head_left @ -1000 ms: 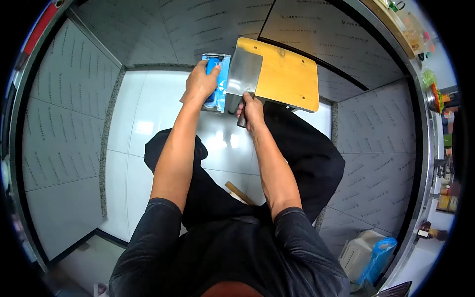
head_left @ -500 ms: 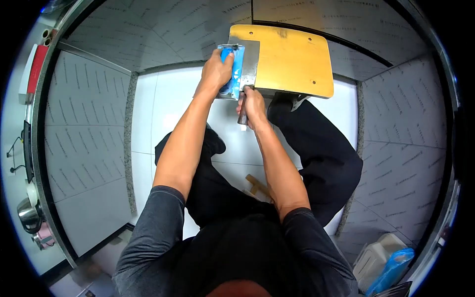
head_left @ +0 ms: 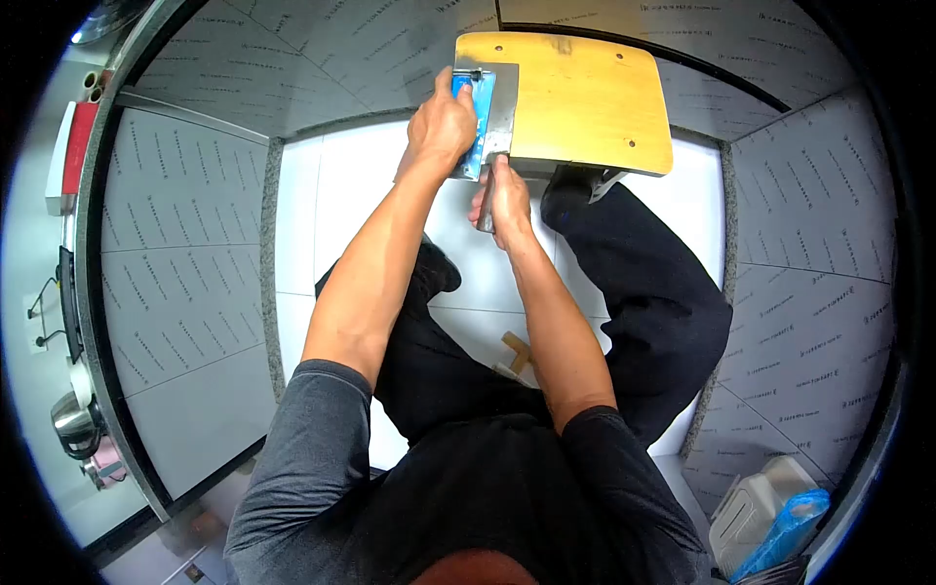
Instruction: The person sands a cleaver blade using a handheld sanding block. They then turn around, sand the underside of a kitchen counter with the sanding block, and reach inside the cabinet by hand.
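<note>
My left hand is closed round a blue hand sander with a metal clamp at its far end. The sander lies lengthwise along the broad blade of a cleaver, covering part of its left side. My right hand grips the cleaver's dark handle, thumb along its top near the blade. Under the blade is the left part of a yellow stool seat. The sander's underside and the blade's left edge are hidden.
My legs in black trousers straddle the space before the stool. A brown wooden piece lies on the white tiled floor. Grey panels stand on both sides. At lower right are a pale plastic container and a blue bag.
The whole view has shifted a little. The blue sander has slid slightly to the right over the cleaver blade. Both hands keep their holds.
</note>
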{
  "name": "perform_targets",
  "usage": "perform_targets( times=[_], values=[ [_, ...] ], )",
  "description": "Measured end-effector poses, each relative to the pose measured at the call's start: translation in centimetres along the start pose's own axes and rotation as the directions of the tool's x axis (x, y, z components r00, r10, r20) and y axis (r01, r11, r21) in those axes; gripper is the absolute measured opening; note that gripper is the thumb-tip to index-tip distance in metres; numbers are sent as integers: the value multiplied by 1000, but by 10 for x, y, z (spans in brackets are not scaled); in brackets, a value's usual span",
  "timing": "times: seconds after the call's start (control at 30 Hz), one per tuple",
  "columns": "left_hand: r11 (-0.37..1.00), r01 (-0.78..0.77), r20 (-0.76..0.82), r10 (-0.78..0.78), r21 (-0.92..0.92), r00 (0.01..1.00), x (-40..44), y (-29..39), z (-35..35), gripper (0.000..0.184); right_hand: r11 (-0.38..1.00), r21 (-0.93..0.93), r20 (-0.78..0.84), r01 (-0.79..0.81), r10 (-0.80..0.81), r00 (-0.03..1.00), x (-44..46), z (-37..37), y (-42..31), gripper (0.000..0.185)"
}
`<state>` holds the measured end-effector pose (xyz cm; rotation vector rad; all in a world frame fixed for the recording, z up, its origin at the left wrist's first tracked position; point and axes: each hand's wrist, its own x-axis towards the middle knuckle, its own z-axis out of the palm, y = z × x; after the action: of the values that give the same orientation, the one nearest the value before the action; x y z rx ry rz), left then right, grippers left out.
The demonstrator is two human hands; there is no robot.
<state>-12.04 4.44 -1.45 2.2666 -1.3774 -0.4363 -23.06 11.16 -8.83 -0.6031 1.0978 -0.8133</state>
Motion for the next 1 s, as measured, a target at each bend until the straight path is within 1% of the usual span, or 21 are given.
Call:
perform_targets(
  times=[0.03, 0.1, 0.23, 0.3, 0.33, 0.37, 0.43, 0.5, 0.53, 0.6, 0.73, 0.8, 0.87, 0.93, 0.97, 1.0],
  values=[
    [1000, 5, 3, -5, 1, 1000, -2, 1, -1, 50, 1000, 5, -3, -30, 30, 1000, 1, -1, 0, 59],
    [998, -62, 12, 63, -16, 998, -1, 3, -3, 47, 999, 5, -11, -38, 38, 999, 2, 1, -2, 58],
    [997, -73, -16, 72, -23, 997, 7, 5, 0, 45, 999, -13, -30, -30, 29, 999, 0, 3, -3, 55],
    [999, -40, 20, 40, -5, 999, 6, 4, 0, 45, 1000, -13, -37, -19, 18, 999, -1, 0, -3, 54],
    [999, -41, 21, 41, -9, 999, 5, 1, 0, 45, 999, -23, -5, -39, 39, 999, 0, -4, -5, 52],
    [999, -54, 34, 54, 1, 998, 3, -4, 0, 45, 997, -34, 29, -63, 64, 998, 1, -7, -5, 51],
    [998, -61, 44, 60, 9, 997, -2, -4, -4, 45, 997, -56, 17, -46, 47, 999, 3, -7, -4, 50],
    [993, -104, 64, 101, 53, 993, -6, -3, -5, 44, 997, -74, 2, -36, 37, 999, 0, -4, -2, 50],
    [990, -128, 15, 127, 67, 992, -3, -4, -1, 43, 997, -70, -26, -17, 15, 1000, -2, 0, -3, 50],
    [989, -133, 4, 133, 64, 991, 2, -2, 1, 43, 998, -69, -67, 10, -15, 998, -2, 7, -5, 50],
    [983, -177, -50, 179, 43, 983, 11, -1, 8, 41, 995, -93, -97, 29, -38, 995, -5, 14, -3, 48],
    [984, -174, -57, 176, 39, 983, 7, -6, 7, 41, 993, -101, -114, 57, -68, 991, -3, 13, -3, 47],
    [986, -164, -67, 166, 37, 984, -7, -13, 3, 40, 995, -83, -87, 54, -61, 994, -2, 9, 2, 46],
    [993, -113, -1, 113, 34, 994, -16, -13, -4, 40, 998, -50, -50, 37, -39, 998, -2, 10, -4, 46],
    [993, -116, -1, 116, 34, 993, -12, -13, -2, 40, 998, -49, -51, 39, -41, 998, -3, 10, -5, 46],
    [988, -152, -30, 153, 37, 988, -6, -13, 1, 40, 997, -79, -71, 21, -27, 997, -4, 11, -6, 46]
  ],
)
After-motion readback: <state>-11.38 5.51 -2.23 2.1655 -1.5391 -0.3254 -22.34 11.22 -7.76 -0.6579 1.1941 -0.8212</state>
